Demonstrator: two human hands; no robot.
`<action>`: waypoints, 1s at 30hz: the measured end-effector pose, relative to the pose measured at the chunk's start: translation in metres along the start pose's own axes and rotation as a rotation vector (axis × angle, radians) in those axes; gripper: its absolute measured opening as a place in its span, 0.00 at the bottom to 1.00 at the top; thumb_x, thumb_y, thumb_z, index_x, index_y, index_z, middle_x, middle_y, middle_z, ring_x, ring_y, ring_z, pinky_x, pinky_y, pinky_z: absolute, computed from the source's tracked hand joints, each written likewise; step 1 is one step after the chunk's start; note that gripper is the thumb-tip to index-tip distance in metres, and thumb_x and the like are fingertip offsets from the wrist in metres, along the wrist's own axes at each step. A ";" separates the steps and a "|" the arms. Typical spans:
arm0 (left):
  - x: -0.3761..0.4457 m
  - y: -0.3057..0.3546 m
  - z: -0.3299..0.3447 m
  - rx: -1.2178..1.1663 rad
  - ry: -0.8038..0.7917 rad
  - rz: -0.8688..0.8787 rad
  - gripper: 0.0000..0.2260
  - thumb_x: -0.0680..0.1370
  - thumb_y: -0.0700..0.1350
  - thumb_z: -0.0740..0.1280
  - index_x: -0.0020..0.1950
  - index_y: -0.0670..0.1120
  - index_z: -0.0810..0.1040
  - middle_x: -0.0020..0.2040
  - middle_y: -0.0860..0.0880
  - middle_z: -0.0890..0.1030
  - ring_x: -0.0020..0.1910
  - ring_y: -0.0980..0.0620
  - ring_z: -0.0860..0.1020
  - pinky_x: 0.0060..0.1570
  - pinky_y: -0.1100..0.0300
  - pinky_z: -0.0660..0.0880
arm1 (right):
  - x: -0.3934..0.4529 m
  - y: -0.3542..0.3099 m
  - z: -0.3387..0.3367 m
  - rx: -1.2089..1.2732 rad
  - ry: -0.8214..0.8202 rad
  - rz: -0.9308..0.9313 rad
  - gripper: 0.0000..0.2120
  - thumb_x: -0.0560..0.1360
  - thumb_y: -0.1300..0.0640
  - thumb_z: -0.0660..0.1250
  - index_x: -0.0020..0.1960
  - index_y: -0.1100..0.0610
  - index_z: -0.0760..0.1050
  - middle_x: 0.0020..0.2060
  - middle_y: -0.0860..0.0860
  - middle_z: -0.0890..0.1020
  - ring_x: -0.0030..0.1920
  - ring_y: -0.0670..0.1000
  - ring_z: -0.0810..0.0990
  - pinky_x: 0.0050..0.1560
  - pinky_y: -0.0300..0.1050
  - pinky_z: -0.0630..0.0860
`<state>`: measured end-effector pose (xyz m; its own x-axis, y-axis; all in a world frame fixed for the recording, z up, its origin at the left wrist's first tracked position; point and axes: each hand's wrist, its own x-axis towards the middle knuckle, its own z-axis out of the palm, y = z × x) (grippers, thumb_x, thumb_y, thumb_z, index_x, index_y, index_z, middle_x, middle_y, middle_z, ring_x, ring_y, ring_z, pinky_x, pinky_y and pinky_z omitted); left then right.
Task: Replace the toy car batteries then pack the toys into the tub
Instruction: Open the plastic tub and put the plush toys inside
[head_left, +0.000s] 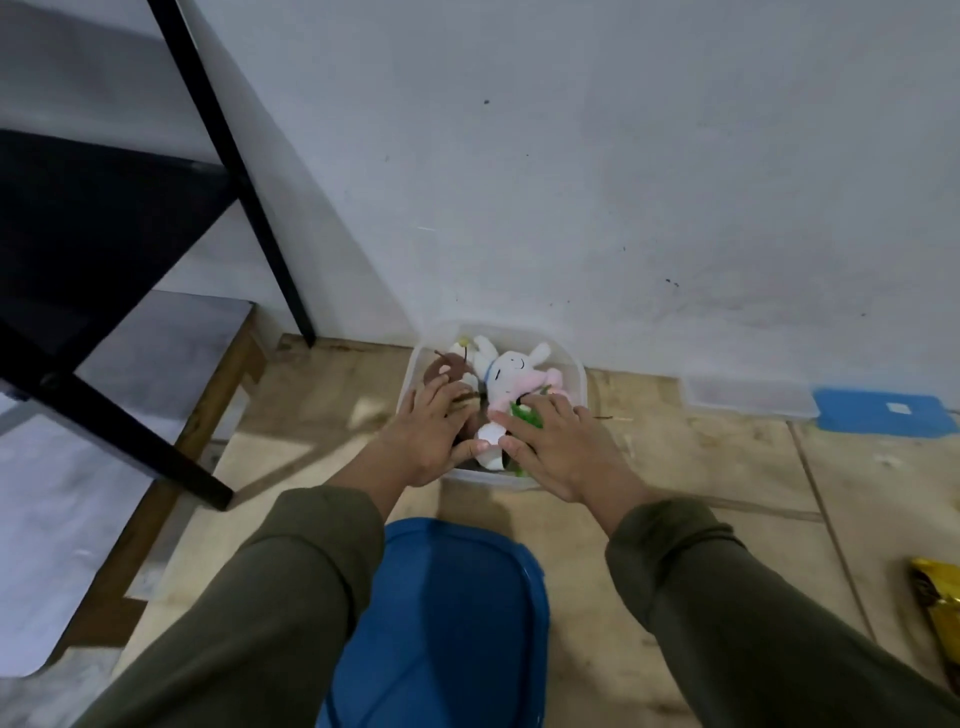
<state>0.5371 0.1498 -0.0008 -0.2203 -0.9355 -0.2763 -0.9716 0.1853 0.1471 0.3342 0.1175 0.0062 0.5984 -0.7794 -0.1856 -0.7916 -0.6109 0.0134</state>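
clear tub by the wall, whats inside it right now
The clear tub holds a white and pink plush bunny, a brown toy and something green. Both hands cover the rest; no toy car shows.

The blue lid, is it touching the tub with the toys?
Apart. The head view shows bare floor between the blue lid and the near wall of the tub.

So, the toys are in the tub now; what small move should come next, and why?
Probably lift the right hand and reach back for the blue lid on the floor. Both hands, with the left hand, press flat on the plush toys heaped in the clear tub, which is uncovered.
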 end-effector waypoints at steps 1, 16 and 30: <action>-0.006 0.001 0.000 -0.022 0.037 -0.014 0.55 0.59 0.75 0.23 0.77 0.52 0.57 0.78 0.48 0.51 0.77 0.46 0.44 0.74 0.43 0.46 | -0.005 0.000 -0.001 0.039 0.028 0.007 0.34 0.71 0.35 0.30 0.74 0.38 0.52 0.73 0.52 0.60 0.72 0.56 0.57 0.66 0.56 0.61; -0.176 0.071 0.106 -0.397 -0.011 -0.737 0.32 0.78 0.66 0.47 0.78 0.54 0.46 0.77 0.41 0.47 0.75 0.40 0.48 0.69 0.38 0.58 | -0.171 -0.068 0.080 0.107 0.040 0.053 0.26 0.79 0.38 0.40 0.75 0.40 0.38 0.73 0.59 0.62 0.73 0.61 0.58 0.71 0.57 0.59; -0.222 0.106 0.102 -0.584 0.415 -0.932 0.25 0.79 0.63 0.52 0.69 0.49 0.68 0.66 0.38 0.66 0.66 0.39 0.63 0.66 0.43 0.64 | -0.208 -0.096 0.081 0.325 0.101 0.109 0.32 0.73 0.31 0.39 0.75 0.39 0.43 0.71 0.61 0.60 0.69 0.62 0.60 0.68 0.57 0.60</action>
<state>0.4744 0.4080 -0.0208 0.7048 -0.6828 -0.1924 -0.5313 -0.6878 0.4947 0.2758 0.3492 -0.0362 0.5043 -0.8575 -0.1021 -0.8399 -0.4595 -0.2889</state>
